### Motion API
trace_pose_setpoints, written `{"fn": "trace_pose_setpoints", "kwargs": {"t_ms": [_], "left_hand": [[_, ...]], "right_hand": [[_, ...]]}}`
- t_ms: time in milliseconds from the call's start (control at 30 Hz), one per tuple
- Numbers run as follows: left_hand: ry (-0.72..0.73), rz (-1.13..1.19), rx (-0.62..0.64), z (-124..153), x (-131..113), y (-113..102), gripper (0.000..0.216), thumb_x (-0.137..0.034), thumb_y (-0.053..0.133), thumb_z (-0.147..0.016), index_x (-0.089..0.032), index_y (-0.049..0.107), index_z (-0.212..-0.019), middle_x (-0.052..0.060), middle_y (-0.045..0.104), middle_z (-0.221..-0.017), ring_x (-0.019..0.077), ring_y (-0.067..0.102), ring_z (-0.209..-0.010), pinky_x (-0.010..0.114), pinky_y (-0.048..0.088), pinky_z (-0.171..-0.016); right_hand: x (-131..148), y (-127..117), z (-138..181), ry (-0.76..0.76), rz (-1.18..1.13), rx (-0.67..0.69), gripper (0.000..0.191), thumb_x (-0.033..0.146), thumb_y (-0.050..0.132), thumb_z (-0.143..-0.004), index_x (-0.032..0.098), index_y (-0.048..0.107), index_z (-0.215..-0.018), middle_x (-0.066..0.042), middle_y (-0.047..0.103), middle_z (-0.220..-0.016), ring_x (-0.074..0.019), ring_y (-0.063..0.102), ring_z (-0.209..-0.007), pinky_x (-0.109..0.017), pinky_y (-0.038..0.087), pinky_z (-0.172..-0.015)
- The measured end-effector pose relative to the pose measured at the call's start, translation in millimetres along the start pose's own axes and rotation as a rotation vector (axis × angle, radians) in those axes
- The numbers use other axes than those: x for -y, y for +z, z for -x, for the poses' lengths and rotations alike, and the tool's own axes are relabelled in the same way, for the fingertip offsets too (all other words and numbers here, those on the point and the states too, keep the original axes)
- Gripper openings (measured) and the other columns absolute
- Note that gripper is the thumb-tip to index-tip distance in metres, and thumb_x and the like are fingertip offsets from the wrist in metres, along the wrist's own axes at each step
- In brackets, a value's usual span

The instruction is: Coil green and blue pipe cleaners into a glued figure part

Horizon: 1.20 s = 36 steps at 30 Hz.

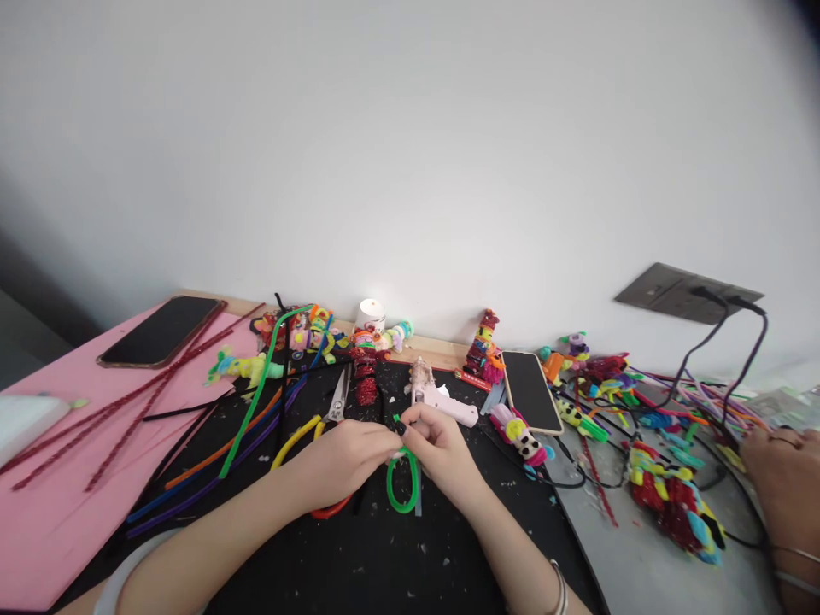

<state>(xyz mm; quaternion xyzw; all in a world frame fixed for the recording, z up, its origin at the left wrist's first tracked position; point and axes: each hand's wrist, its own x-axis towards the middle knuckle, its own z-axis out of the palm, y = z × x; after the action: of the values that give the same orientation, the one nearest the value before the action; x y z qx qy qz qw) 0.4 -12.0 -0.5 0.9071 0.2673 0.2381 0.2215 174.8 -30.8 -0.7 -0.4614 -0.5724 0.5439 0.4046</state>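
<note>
Left hand [342, 461], right hand [439, 448] on green loop [402, 487]

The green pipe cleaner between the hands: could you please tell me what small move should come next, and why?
Probably a small twist of the pinched ends. The left hand and right hand both pinch the green pipe cleaner at its top, where its ends seem to meet; the loop hangs below.

A hobby craft corner against a plain wall; the bench [397, 564] carries loose pipe cleaners [256, 401], a glue gun [442, 400], scissors [337, 403] and finished chenille figures [672, 495].
</note>
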Motion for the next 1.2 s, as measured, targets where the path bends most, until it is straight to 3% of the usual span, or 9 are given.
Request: {"fn": "trace_pose_setpoints", "kwargs": {"t_ms": [167, 500, 600, 667, 767, 867, 933, 1067, 1200], "left_hand": [[-0.058, 0.193, 0.02, -2, -2, -1, 0.025, -0.02, 0.044, -0.089, -0.018, 0.067, -0.08, 0.003, 0.067, -0.075, 0.0151, 0.059, -0.068, 0.023, 0.042, -0.067], [-0.274, 0.687, 0.235, -5, -8, -3, 0.024, -0.023, 0.05, -0.085, -0.015, 0.06, -0.065, 0.001, 0.066, -0.059, 0.0141, 0.065, -0.059, 0.021, 0.046, -0.061], [-0.356, 0.887, 0.302, -4, -7, -2, 0.021, -0.025, 0.054, -0.083, -0.014, 0.059, -0.066, 0.001, 0.066, -0.059, 0.0151, 0.066, -0.058, 0.022, 0.048, -0.058], [-0.394, 1.0, 0.309, -4, -6, -2, 0.019, -0.026, 0.056, -0.082, -0.014, 0.06, -0.067, 0.001, 0.066, -0.06, 0.0151, 0.066, -0.058, 0.023, 0.05, -0.058], [-0.414, 1.102, 0.272, -5, -4, -3, 0.019, -0.026, 0.057, -0.082, -0.013, 0.06, -0.069, 0.001, 0.066, -0.062, 0.0148, 0.066, -0.057, 0.024, 0.052, -0.059], [-0.416, 1.141, 0.233, -6, -2, -3, 0.018, -0.026, 0.058, -0.082, -0.012, 0.061, -0.071, 0.001, 0.066, -0.063, 0.0141, 0.066, -0.056, 0.024, 0.052, -0.058], [-0.421, 1.146, 0.207, -7, -2, -3, 0.017, -0.026, 0.059, -0.081, -0.012, 0.062, -0.072, 0.001, 0.067, -0.064, 0.0137, 0.066, -0.055, 0.024, 0.053, -0.057], [-0.425, 1.148, 0.187, -6, -3, -4, 0.017, -0.026, 0.059, -0.082, -0.012, 0.062, -0.072, 0.0, 0.067, -0.063, 0.0131, 0.066, -0.055, 0.023, 0.053, -0.056], [-0.442, 1.145, 0.191, -6, -2, -3, 0.018, -0.027, 0.059, -0.082, -0.012, 0.062, -0.071, 0.001, 0.068, -0.063, 0.0132, 0.066, -0.055, 0.022, 0.052, -0.056]], "right_hand": [[0, -1, -4, 0.032, -0.189, -0.034, 0.024, 0.039, 0.058, -0.08, 0.018, 0.048, -0.077, 0.011, 0.035, -0.044, -0.0046, 0.023, -0.037, -0.018, 0.016, -0.039], [-10, -15, -12, -0.162, -0.357, -0.511, 0.02, 0.031, 0.056, -0.084, 0.02, 0.042, -0.075, 0.01, 0.04, -0.046, -0.0052, 0.03, -0.037, -0.018, 0.024, -0.038], [-5, -17, -13, -0.172, -0.429, -0.572, 0.019, 0.028, 0.058, -0.081, 0.02, 0.043, -0.073, 0.01, 0.039, -0.046, -0.005, 0.03, -0.037, -0.017, 0.024, -0.037], [-2, -17, -13, -0.129, -0.494, -0.495, 0.022, 0.029, 0.058, -0.081, 0.02, 0.043, -0.068, 0.009, 0.038, -0.046, -0.0049, 0.03, -0.036, -0.017, 0.023, -0.037], [0, -15, -10, -0.012, -0.555, -0.233, 0.024, 0.038, 0.054, -0.083, 0.019, 0.048, -0.069, 0.008, 0.04, -0.044, -0.0054, 0.028, -0.033, -0.018, 0.021, -0.034], [-1, -10, -6, 0.1, -0.515, 0.016, 0.026, 0.044, 0.054, -0.082, 0.019, 0.054, -0.078, 0.006, 0.045, -0.044, -0.0054, 0.027, -0.031, -0.019, 0.017, -0.031], [-1, -7, -3, 0.142, -0.454, 0.115, 0.027, 0.043, 0.058, -0.08, 0.018, 0.053, -0.073, 0.006, 0.046, -0.044, -0.0046, 0.026, -0.031, -0.019, 0.015, -0.031], [2, -3, 0, 0.215, -0.43, 0.209, 0.031, 0.035, 0.065, -0.075, 0.017, 0.045, -0.059, 0.01, 0.034, -0.042, -0.0024, 0.02, -0.035, -0.017, 0.014, -0.035], [1, -1, 0, 0.192, -0.436, 0.14, 0.031, 0.028, 0.064, -0.074, 0.017, 0.043, -0.055, 0.01, 0.033, -0.042, -0.0028, 0.02, -0.037, -0.018, 0.015, -0.037]]}}
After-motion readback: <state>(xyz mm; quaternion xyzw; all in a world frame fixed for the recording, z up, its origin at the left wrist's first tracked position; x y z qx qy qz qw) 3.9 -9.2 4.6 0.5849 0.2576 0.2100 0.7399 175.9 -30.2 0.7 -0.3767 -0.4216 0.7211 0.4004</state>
